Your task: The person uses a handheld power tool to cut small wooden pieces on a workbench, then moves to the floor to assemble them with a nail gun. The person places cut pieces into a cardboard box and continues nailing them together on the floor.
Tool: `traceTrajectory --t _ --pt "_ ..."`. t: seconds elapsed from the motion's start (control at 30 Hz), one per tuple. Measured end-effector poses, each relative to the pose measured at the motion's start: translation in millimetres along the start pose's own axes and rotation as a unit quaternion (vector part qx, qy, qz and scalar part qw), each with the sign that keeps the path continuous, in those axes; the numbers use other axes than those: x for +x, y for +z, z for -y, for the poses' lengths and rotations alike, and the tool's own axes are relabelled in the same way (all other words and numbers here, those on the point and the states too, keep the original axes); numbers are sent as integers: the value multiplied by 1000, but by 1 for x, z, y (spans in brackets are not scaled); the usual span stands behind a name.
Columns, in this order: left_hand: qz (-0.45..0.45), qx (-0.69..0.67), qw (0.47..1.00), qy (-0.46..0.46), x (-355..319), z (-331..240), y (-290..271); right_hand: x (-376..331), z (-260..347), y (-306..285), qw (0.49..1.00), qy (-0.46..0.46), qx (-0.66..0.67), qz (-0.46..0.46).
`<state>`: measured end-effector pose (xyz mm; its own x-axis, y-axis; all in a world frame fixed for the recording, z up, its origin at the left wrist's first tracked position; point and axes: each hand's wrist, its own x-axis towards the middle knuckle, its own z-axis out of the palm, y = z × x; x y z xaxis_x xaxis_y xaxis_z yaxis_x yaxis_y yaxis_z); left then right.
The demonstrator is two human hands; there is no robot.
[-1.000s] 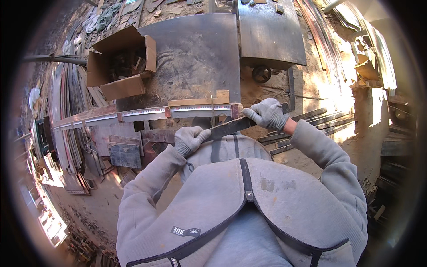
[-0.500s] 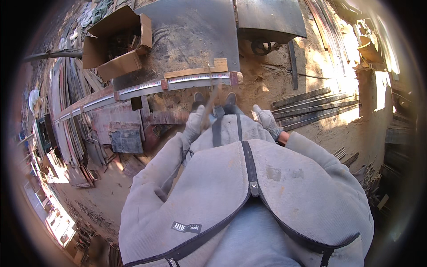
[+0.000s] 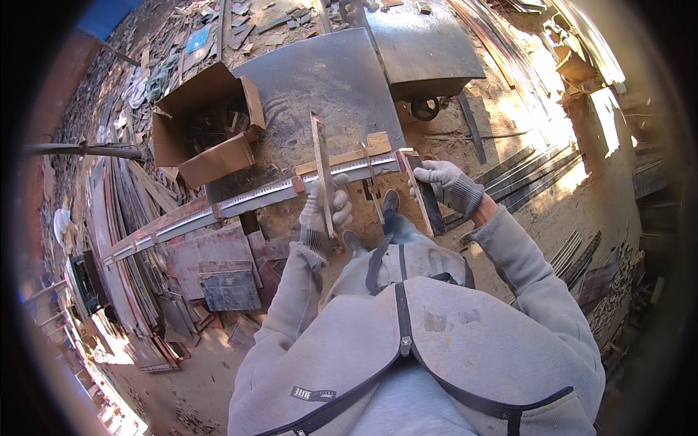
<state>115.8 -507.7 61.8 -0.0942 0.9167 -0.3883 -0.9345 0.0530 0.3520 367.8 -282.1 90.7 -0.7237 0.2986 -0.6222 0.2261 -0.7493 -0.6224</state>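
Now left hand [image 3: 325, 211] grips thin wood strip [image 3: 320, 163], right hand [image 3: 447, 185] closes around dark plank [image 3: 423, 192]. Keep both pieces steady, fingers firm, clear of long metal rail [image 3: 240, 200].

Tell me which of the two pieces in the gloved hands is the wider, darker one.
The short dark flat board gripped by the right hand. The left hand holds a thin, pale, longer wooden strip, edge-on and reaching farther over the grey metal table.

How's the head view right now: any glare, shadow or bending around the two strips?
Head view: sharp; harsh sun blows out the ground at right; the left hand and its thin strip lie in shade, the right hand holds a darker strip; fisheye bends the long rail.
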Motion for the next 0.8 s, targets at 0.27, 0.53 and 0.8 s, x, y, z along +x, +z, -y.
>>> traceTrajectory --t 0.27,0.53,0.8 --pt "-73 -1 991 -109 -74 14 -35 18 -52 89 996 -56 67 36" --pt "7 104 984 -144 -124 16 -5 10 -94 156 989 -121 -77 30" --pt "-51 467 873 -132 -121 13 11 -38 -95 161 720 -377 -531 -242"
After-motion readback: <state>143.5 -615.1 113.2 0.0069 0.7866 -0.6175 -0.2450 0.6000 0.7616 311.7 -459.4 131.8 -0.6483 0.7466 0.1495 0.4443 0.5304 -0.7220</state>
